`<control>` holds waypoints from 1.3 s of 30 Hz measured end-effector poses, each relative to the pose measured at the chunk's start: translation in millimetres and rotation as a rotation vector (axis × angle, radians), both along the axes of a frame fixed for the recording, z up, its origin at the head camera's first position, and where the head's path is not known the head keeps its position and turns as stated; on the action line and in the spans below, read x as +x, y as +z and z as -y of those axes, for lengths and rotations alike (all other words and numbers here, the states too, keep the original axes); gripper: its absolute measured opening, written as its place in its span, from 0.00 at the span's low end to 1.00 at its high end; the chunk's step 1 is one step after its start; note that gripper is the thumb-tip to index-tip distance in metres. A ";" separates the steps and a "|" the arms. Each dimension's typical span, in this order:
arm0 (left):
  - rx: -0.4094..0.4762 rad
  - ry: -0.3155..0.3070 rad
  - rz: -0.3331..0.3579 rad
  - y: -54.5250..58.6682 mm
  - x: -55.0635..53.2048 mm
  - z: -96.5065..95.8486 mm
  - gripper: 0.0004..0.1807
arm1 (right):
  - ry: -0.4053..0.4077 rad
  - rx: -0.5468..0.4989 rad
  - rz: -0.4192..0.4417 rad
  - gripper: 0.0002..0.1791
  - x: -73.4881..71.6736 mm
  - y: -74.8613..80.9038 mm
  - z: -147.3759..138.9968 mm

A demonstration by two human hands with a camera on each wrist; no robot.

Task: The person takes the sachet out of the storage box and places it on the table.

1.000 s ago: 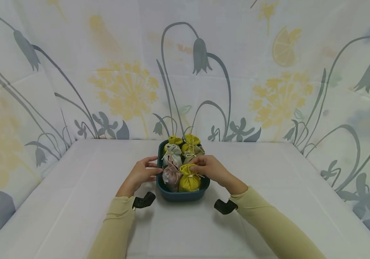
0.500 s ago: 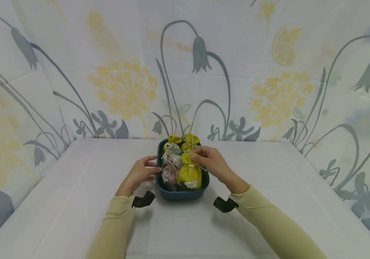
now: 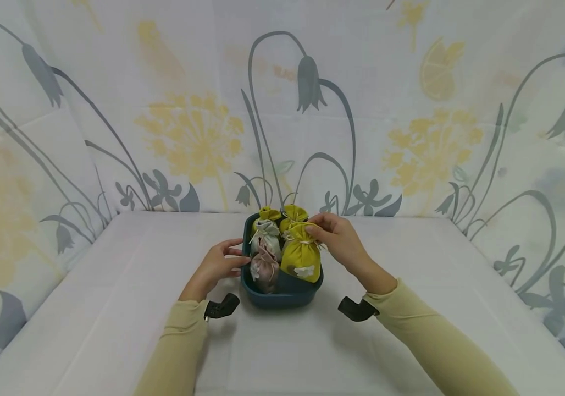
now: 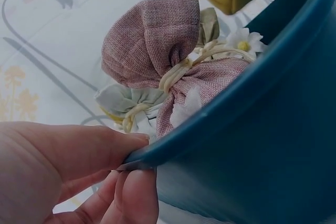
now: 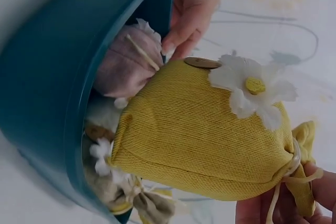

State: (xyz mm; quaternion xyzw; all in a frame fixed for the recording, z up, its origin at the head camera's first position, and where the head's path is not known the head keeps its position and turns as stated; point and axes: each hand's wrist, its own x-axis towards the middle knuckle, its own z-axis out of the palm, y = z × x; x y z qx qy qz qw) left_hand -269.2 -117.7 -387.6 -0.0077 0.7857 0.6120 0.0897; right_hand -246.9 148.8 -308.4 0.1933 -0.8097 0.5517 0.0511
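My right hand (image 3: 342,239) pinches the gathered neck of a yellow drawstring pouch (image 3: 302,256), which hangs tilted over the right side of a dark teal tub (image 3: 277,300). A white fabric flower and a small brown tag show on that pouch in the right wrist view. My left hand (image 3: 215,267) grips the tub's left rim between thumb and fingers, as the left wrist view (image 4: 105,156) confirms. Just inside that rim sits a pink-mauve pouch (image 4: 152,40). Behind it stand a pale grey-green pouch (image 3: 266,234) and yellow pouches at the far end.
An olive-beige pouch (image 5: 105,182) lies in the tub, mostly hidden in the head view by the lifted one. White cloth covers the table (image 3: 164,330). A flower-printed curtain (image 3: 188,110) rises behind the table. Black wrist cameras (image 3: 222,306) sit below both hands.
The yellow pouch at the tub's near right has been raised by my right hand and carried slightly right, baring the tub floor there. My left hand keeps its place on the rim.
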 end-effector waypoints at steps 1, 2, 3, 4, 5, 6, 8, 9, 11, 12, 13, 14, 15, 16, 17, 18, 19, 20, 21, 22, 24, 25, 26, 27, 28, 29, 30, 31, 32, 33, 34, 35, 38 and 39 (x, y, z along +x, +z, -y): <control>-0.002 -0.002 -0.001 -0.1 -0.2 -0.2 0.32 | -0.010 -0.002 -0.004 0.10 -0.6 0.9 -3.1; -0.001 -0.001 -0.002 -0.4 -0.6 -0.2 0.32 | -0.021 -0.006 -0.003 0.11 -1.1 1.7 -6.4; -0.002 -0.001 -0.001 -0.7 -0.9 -0.1 0.32 | -0.036 -0.010 0.001 0.11 -1.5 2.6 -9.6; -0.002 0.000 -0.002 -1.0 -1.0 -0.1 0.32 | -0.048 -0.014 0.000 0.11 -1.8 3.1 -13.1; -0.001 -0.001 -0.003 -1.1 -1.0 0.0 0.32 | -0.062 -0.017 0.002 0.11 -2.1 3.5 -16.7; 0.000 -0.002 -0.002 -1.3 -1.0 0.1 0.32 | -0.075 -0.019 0.002 0.11 -2.1 4.0 -20.3; 0.001 -0.003 -0.002 -1.6 -0.6 0.2 0.32 | -0.094 -0.026 0.004 0.12 -2.3 4.7 -27.0; 0.002 -0.003 -0.002 -1.6 -0.3 0.2 0.32 | -0.103 -0.029 0.006 0.12 -2.6 5.1 -30.2; 0.000 -0.001 -0.001 -1.4 0.2 0.5 0.32 | -0.118 -0.028 0.001 0.13 -3.2 5.3 -36.6; -0.002 -0.002 -0.004 -1.4 0.5 0.8 0.32 | -0.124 -0.028 -0.001 0.13 -3.6 5.3 -39.7; -0.003 -0.004 -0.006 -1.2 0.6 1.0 0.31 | -0.132 -0.025 -0.003 0.13 -4.4 4.9 -42.9; -0.004 -0.005 -0.009 -1.1 0.9 1.1 0.31 | -0.142 -0.020 -0.003 0.14 -5.0 4.6 -46.0; -0.003 -0.004 -0.012 -1.1 0.9 1.3 0.31 | -0.150 -0.017 -0.003 0.14 -5.7 4.1 -48.9; -0.003 -0.006 -0.014 -0.8 0.9 1.3 0.31 | -0.160 -0.013 -0.003 0.14 -6.4 3.7 -51.7; -0.002 -0.008 -0.016 -0.6 0.9 1.3 0.31 | -0.166 -0.013 -0.002 0.14 -7.4 3.1 -54.3; 0.000 -0.010 -0.016 -0.3 1.0 1.3 0.31 | -0.172 -0.015 0.001 0.14 -8.1 2.7 -56.7; 0.003 -0.011 -0.014 0.1 1.0 1.2 0.31 | -0.181 -0.015 0.003 0.14 -9.1 2.1 -59.1; 0.004 -0.012 -0.014 0.3 1.1 1.1 0.32 | -0.189 -0.015 0.007 0.14 -10.0 1.7 -61.0; 0.006 -0.011 -0.012 0.9 1.2 1.0 0.32 | -0.198 -0.016 0.011 0.14 -11.0 1.5 -62.8; 0.003 -0.014 -0.012 1.4 1.5 1.1 0.32 | -0.207 -0.017 0.016 0.14 -12.2 1.1 -64.5; 0.003 -0.014 -0.014 2.3 1.8 1.0 0.32 | -0.225 -0.024 0.027 0.15 -15.5 0.2 -67.6; 0.003 -0.014 -0.015 2.6 2.1 1.1 0.32 | -0.234 -0.026 0.032 0.15 -17.4 -0.3 -68.9; 0.002 -0.015 -0.018 3.0 2.4 1.3 0.32 | -0.241 -0.031 0.040 0.16 -19.4 -0.9 -70.1; 0.003 -0.015 -0.018 3.3 2.5 1.3 0.32 | -0.244 -0.038 0.046 0.16 -21.9 -1.7 -71.4; 0.003 -0.016 -0.018 3.2 2.4 1.4 0.32 | -0.247 -0.045 0.052 0.17 -24.5 -2.8 -72.8; 0.006 -0.014 -0.016 3.2 2.1 1.2 0.32 | -0.248 -0.054 0.055 0.17 -27.2 -3.8 -74.1; 0.007 -0.014 -0.015 3.2 2.1 1.1 0.32 | -0.247 -0.060 0.056 0.18 -29.8 -5.0 -75.3; 0.006 -0.016 -0.014 2.8 1.9 1.1 0.32 | -0.246 -0.065 0.056 0.18 -32.5 -6.2 -76.5; 0.002 -0.017 -0.015 2.7 1.6 1.1 0.32 | -0.247 -0.071 0.057 0.18 -35.4 -7.6 -77.5; 0.001 -0.016 -0.013 2.5 1.2 1.1 0.32 | -0.246 -0.074 0.053 0.18 -38.1 -9.0 -78.4; 0.001 -0.012 -0.011 2.2 1.0 1.0 0.32 | -0.246 -0.078 0.050 0.18 -40.6 -10.4 -79.1; 0.001 -0.010 -0.010 2.2 1.0 0.9 0.32 | -0.246 -0.079 0.048 0.17 -43.0 -11.9 -79.9; 0.000 -0.011 -0.008 2.9 2.0 0.8 0.31 | -0.245 -0.085 0.043 0.16 -49.4 -17.1 -81.0; 0.002 -0.008 -0.005 3.1 2.5 0.8 0.31 | -0.243 -0.082 0.044 0.16 -51.6 -19.3 -81.3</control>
